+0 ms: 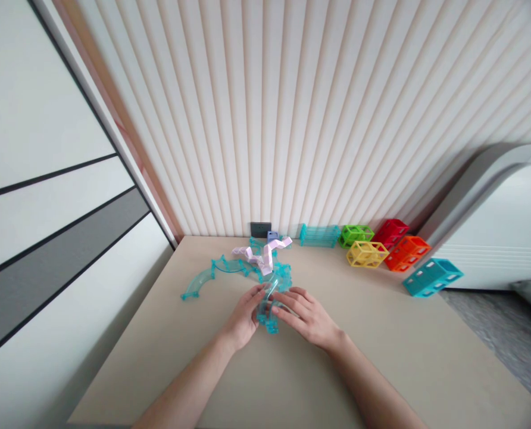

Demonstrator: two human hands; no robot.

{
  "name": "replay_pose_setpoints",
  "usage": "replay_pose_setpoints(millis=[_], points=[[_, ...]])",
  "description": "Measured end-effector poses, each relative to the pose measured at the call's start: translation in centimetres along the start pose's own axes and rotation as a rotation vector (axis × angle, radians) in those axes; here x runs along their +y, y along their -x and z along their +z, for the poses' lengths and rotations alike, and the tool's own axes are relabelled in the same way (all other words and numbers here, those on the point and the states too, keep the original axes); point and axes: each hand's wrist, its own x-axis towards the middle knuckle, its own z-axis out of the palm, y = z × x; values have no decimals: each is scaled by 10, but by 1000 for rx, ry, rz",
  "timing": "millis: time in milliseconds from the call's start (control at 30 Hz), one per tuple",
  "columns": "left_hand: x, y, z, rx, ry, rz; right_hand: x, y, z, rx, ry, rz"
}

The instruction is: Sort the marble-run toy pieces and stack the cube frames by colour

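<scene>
Low over the front middle of the table, a clear teal marble-run track piece sits between my two hands. My left hand grips its left side, thumb on top and the other fingers partly hidden. From the right, my right hand has its fingertips bent onto the same piece, thumb out of sight. Just beyond my fingers lies a cluster of similar teal pieces. A pale pink zigzag piece rests across the parts behind it. Curved teal track sections arc out to the left.
At the back right stand openwork blocks: green, yellow, red, orange and teal. A teal rack-like piece and a dark box are by the ribbed wall. A cabinet borders the left.
</scene>
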Motion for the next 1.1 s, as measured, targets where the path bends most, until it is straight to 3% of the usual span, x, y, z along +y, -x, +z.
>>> replay_pose_setpoints(millis=[200,467,600,733,833,1100], points=[[0,0,-2,-63,-3,26,0,2,4,-99,55,9],[2,6,4,-163,-59,65,2,3,5,-53,22,86],[0,5,2,-120,-63,120,0,6,13,39,-46,236],[-2,1,-4,-8,-78,193,-5,10,25,196,-276,519],[-2,-2,-6,1,-114,237,-9,10,29,197,-461,687],[-3,-1,0,-77,-213,235,-19,2,39,136,-650,790]])
